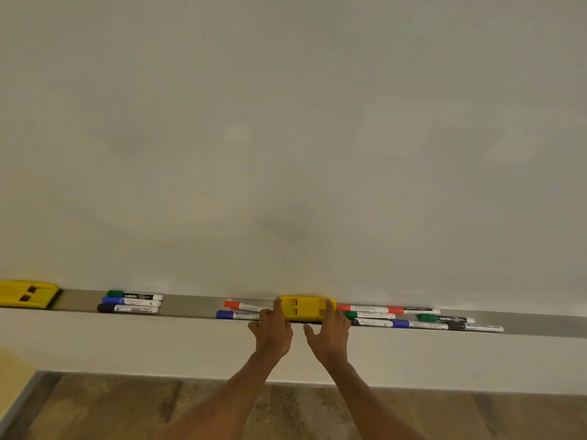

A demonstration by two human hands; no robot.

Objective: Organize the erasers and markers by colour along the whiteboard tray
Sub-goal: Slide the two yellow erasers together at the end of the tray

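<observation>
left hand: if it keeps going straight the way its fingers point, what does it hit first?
The left hand points up toward the board with its fingertips at the left end of the middle yellow eraser, so it would probably meet that first; whether it touches already is unclear.

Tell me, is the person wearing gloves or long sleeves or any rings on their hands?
No gloves and no sleeves show: the left hand and right hand are bare, and both forearms are bare right down to the bottom of the picture. I can't see a watch, bracelet or ring, though the fingers are too small to be sure about rings.
</observation>
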